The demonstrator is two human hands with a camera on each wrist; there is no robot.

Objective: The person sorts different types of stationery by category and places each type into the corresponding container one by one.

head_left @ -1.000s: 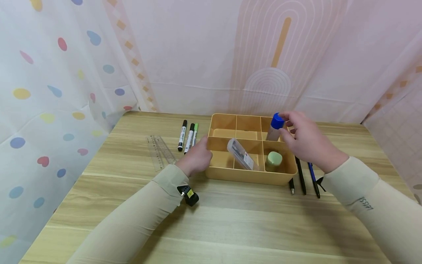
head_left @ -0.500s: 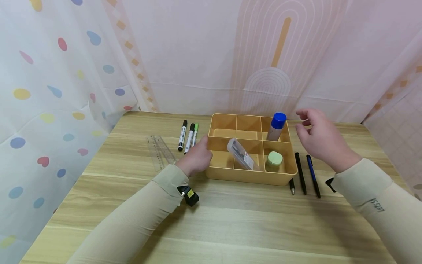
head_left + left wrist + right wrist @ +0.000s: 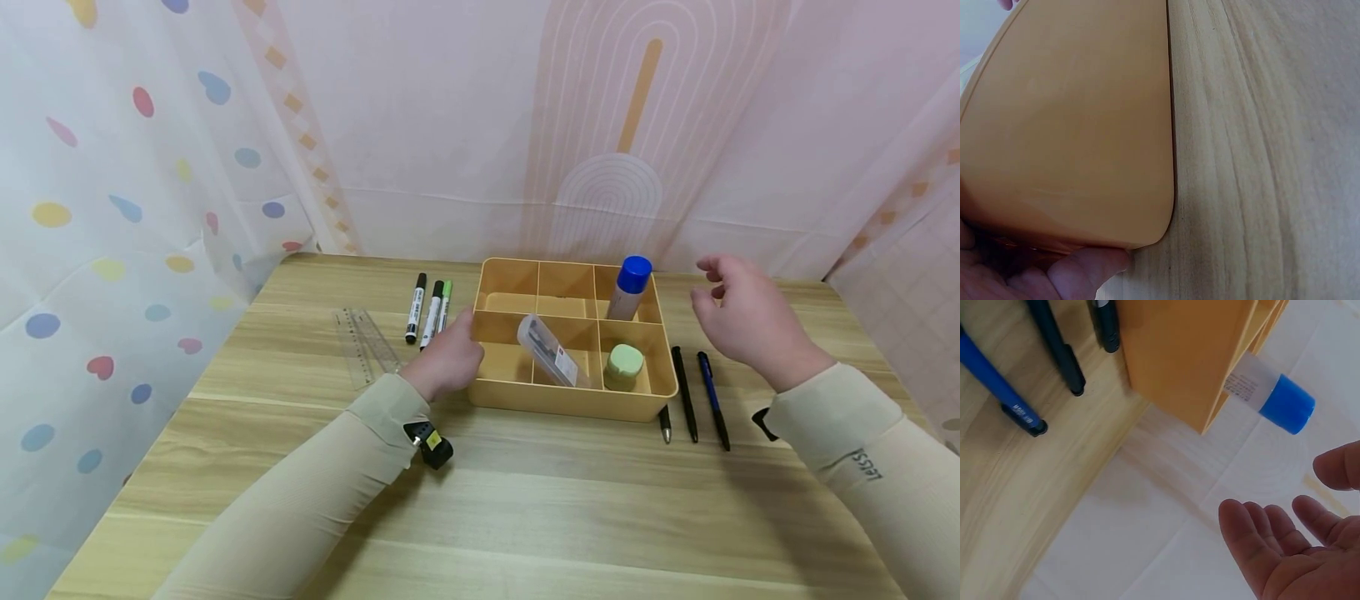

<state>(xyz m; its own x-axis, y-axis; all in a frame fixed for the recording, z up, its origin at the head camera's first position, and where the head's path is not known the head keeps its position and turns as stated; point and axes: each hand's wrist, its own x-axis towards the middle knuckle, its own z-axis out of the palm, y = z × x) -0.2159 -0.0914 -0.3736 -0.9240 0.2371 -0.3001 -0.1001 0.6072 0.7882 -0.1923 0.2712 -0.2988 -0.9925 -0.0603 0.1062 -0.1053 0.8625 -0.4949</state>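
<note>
A yellow-orange desk organizer box (image 3: 577, 403) with several compartments stands on the table. My left hand (image 3: 447, 360) holds the box's left end; in the left wrist view the thumb (image 3: 1094, 265) lies against its lower corner. To the right of the box, my right hand (image 3: 753, 321) hovers with loosely bent fingers and nothing in them. A glue stick (image 3: 632, 287) with a blue cap leans upright in the back right compartment. The front right compartment contains a pale green rounded block (image 3: 624, 364). A clear plastic case (image 3: 551, 352) sits tilted across the front divider.
Left of the box lie clear rulers (image 3: 363, 343), a black-capped marker (image 3: 416, 308), another marker (image 3: 432, 312) and a green one (image 3: 445, 302). On the right are a black pen (image 3: 684, 396), a blue pen (image 3: 713, 400) and a partly hidden pen (image 3: 665, 423). A patterned curtain (image 3: 450, 133) hangs behind.
My right hand has come away from the glue stick's blue cap and moved right. The glue stick stays in its compartment, and my left hand and the box have kept their places.
</note>
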